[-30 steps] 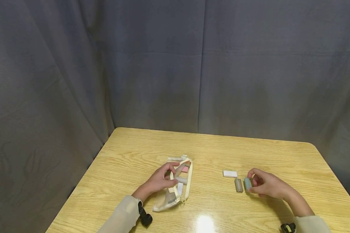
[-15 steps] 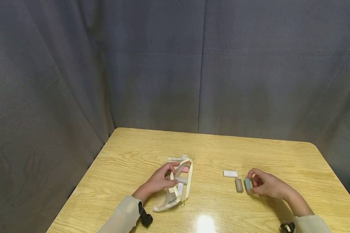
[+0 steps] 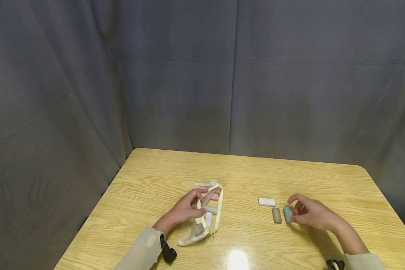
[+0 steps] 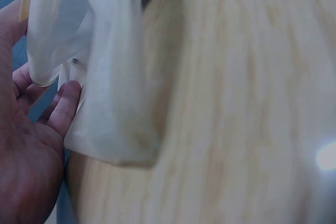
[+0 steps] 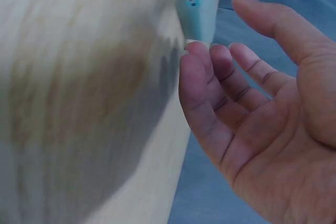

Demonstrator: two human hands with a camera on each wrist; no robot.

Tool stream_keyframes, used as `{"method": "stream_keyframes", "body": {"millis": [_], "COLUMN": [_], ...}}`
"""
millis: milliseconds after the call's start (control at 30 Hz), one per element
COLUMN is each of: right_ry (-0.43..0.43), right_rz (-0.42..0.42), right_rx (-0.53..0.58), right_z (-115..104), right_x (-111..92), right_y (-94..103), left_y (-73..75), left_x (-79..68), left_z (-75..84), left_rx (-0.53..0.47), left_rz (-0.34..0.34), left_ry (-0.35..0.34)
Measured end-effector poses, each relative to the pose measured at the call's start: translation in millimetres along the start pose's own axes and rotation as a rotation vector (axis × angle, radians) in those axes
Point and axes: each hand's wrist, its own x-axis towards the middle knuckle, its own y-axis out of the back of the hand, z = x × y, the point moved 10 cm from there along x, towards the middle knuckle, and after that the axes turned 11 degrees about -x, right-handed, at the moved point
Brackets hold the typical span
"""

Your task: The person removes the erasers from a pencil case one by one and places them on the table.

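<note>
My left hand [image 3: 185,206] holds the rim of a see-through mesh zipper pouch [image 3: 189,234], its thumb and fingers at the gaping mouth. Inside lie several small pieces, among them a pink block [image 3: 214,196] and a white block [image 3: 208,217]. In the left wrist view, fingers curl at the folded pale mesh [image 4: 115,77]. My right hand [image 3: 312,213] hovers beside a small blue eraser-like block [image 3: 287,215], thumb and fingers apart with nothing between them. The right wrist view shows this block [image 5: 197,17] with a tiny printed face, just beyond the fingertips.
Left of the blue block lies a brown-grey block [image 3: 276,215], with a white block [image 3: 266,202] behind them. All rest on the wooden table [image 3: 243,172]. A grey curtain [image 3: 182,82] hangs behind the table and along its left side.
My right hand has let go of the blue block and drawn slightly to the right, leaving it beside the brown-grey one. The left hand and pouch stay put.
</note>
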Motion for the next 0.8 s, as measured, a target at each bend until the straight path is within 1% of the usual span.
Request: {"method": "stream_keyframes", "body": {"millis": [133,333,433,633,800], "right_ry": [0.011,0.033,0.026,0.062,0.076], "right_rz": [0.006,-0.001,-0.003,0.006,0.007], "right_rx": [-0.023,-0.027,-0.031,-0.029,-0.028], "right_z": [-9.2,-27.5,-35.0,-50.5,-57.2], "right_x": [0.9,6.0,9.1,15.4,23.0], "right_y": [3.1,3.3,1.7,-1.9,-7.4], "left_y": [-0.4,-1.0,-1.1,-0.6,0.0], "left_x": [0.2,0.5,0.4,-0.4,-0.1], "left_z": [0.8,2.6,2.8,1.0,0.7], "left_rx": [0.007,0.008,0.004,-0.01,-0.003], "left_rz": [-0.003,-0.005,-0.006,-0.007,-0.005], "left_ry": [-0.001,-0.004,-0.003,-0.002,-0.006]}}
